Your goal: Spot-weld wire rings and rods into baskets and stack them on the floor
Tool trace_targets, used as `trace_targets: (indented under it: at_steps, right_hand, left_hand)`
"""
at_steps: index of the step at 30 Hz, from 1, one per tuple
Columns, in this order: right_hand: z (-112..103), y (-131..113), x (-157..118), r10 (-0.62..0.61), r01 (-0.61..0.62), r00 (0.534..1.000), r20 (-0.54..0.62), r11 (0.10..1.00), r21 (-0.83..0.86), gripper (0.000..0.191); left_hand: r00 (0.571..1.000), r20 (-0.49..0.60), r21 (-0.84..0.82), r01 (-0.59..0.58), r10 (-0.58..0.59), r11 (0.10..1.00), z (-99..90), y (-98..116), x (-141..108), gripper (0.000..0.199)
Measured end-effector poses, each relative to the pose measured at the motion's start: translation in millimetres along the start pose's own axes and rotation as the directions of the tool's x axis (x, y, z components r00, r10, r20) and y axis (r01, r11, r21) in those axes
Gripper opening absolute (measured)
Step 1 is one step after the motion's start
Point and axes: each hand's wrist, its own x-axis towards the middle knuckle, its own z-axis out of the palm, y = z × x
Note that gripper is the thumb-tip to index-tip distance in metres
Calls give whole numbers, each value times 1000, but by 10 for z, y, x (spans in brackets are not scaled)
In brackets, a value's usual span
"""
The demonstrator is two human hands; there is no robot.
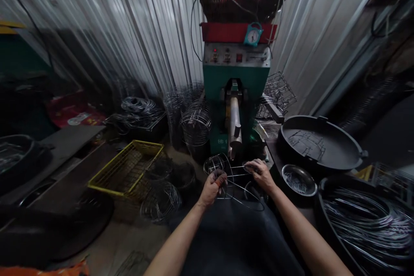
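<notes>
My left hand (pixel 213 186) is closed on a metal wire frame (pixel 238 175), with dark smudges on its fingertips. To the right, my right hand (pixel 261 175) pinches the far end of the frame's straight rods. A round wire piece with crossing bars (pixel 215 164) shows just beyond my left hand; whether it is joined to the frame I cannot tell. A long curved wire runs down below my right hand. Above both hands juts the thick metal arm of a green welding machine (pixel 235 120), its tip (pixel 231 153) close to the wires. My fingers partly hide the grip points.
A black tub of wire rings (pixel 371 224), a metal bowl of small wire pieces (pixel 299 180) and a wide black tray (pixel 320 140) stand right. On the left are a yellow wire basket (pixel 126 168), round wire baskets (pixel 161 200) and stacked wire rings (pixel 196 123).
</notes>
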Motion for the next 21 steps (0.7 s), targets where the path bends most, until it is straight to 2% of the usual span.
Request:
trace_targets:
  at_steps: [11, 21]
  right_hand:
    - [-31, 95, 162, 13, -13, 1000, 11, 1000, -28, 17]
    - [-20, 184, 252, 8, -9, 1000, 27, 999, 34, 17]
  left_hand:
    - [1000, -11, -6, -3, 3, 1000, 55, -37, 150, 29]
    - [1000, -18, -16, -2, 2, 1000, 46, -48, 249, 30]
